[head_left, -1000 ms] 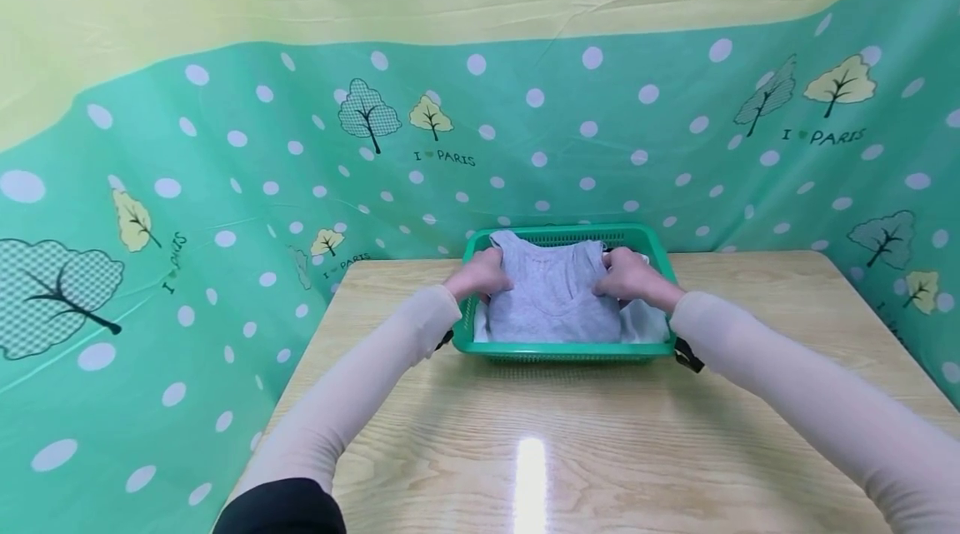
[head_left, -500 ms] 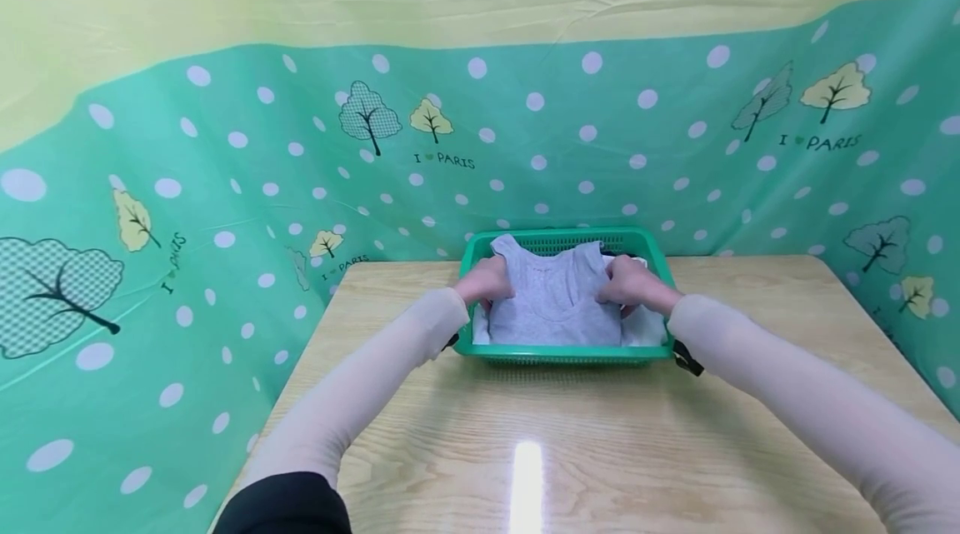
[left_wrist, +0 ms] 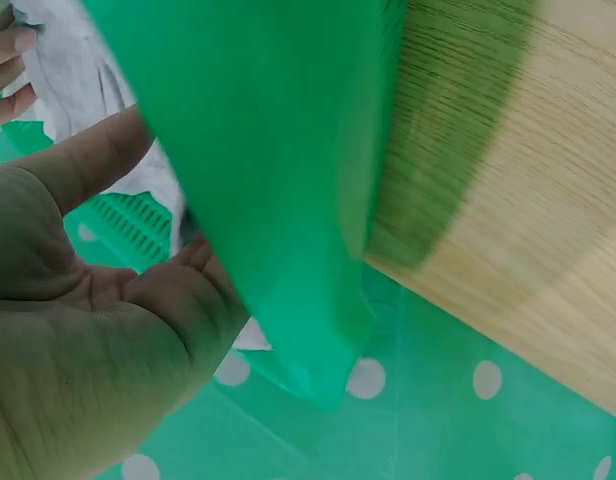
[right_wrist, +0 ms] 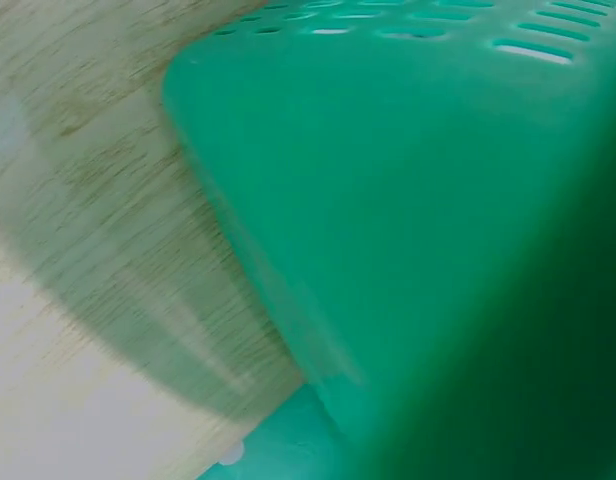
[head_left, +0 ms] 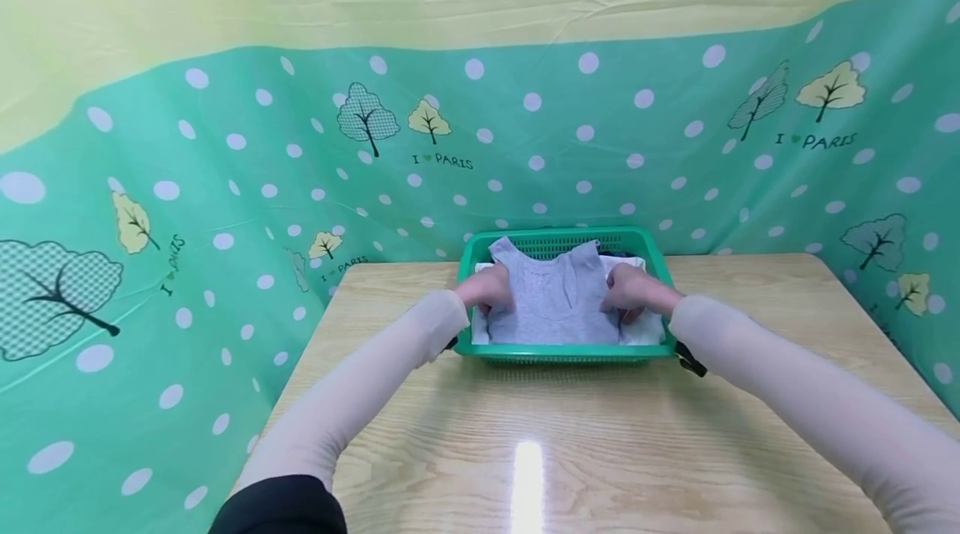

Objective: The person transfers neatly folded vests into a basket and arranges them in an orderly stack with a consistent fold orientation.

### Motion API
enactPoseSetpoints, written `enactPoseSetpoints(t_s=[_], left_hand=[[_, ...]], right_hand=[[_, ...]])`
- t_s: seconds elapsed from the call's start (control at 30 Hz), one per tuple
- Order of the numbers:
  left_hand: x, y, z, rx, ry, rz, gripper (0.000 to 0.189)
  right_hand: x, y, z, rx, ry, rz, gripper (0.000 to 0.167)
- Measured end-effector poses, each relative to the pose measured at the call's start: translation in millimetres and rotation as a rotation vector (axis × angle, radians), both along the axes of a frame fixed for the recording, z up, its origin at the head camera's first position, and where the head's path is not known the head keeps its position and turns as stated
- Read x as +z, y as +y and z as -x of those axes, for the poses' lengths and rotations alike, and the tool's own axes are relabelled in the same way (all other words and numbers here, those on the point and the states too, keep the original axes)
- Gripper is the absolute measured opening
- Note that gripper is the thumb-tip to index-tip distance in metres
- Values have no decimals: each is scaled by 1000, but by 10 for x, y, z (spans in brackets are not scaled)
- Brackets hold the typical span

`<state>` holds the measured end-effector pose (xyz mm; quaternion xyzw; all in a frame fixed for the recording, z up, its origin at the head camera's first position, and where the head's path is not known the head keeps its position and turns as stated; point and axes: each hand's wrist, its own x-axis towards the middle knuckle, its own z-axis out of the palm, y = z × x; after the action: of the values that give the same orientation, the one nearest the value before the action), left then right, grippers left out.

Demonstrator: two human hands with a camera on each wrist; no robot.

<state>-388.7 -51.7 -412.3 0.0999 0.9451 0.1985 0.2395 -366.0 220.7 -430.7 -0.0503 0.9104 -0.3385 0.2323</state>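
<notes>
A light grey tank top (head_left: pixel 551 292) lies inside a green plastic basket (head_left: pixel 562 351), on top of white cloth (head_left: pixel 643 324). My left hand (head_left: pixel 489 288) is at the garment's left side, inside the basket. In the left wrist view its thumb (left_wrist: pixel 98 155) is straight and apart from the fingers, whose tips the basket rim hides. My right hand (head_left: pixel 633 291) is at the garment's right side, fingers pointing down beside it and spread apart. Some of its fingers (left_wrist: pixel 8 75) show near the grey cloth in the left wrist view. The right wrist view holds only the basket's outer wall (right_wrist: pixel 318 200) and table.
The basket stands at the far edge of a wooden table (head_left: pixel 442 442), against a green dotted curtain (head_left: pixel 517 159). A dark item (head_left: pixel 618 254) shows at the basket's back right, behind the garment. A light reflection lies on the table's front.
The tank top has come down flatter in the basket. Both hands have loosened from its sides, the right fingers now spread beside it. The head view has shifted slightly.
</notes>
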Motion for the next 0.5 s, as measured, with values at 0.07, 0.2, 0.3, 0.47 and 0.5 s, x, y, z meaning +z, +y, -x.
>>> enactPoseSetpoints(t_s=[0.07, 0.2, 0.3, 0.47, 0.5], left_hand=[[24, -6, -31, -3, 4, -3, 29], [111, 3, -106, -20, 49, 17, 77], [198, 31, -179, -105, 106, 87, 95], [248, 107, -234, -394, 97, 299, 74], [238, 119, -234, -443, 86, 342, 69]], right_hand=[[46, -2, -12, 19, -4, 3, 33], [185, -35, -49, 67, 54, -28, 65], [254, -98, -82, 159, 147, -100, 64], [208, -238, -167, 348, 239, -240, 56], [177, -263, -188, 370, 236, -262, 56]])
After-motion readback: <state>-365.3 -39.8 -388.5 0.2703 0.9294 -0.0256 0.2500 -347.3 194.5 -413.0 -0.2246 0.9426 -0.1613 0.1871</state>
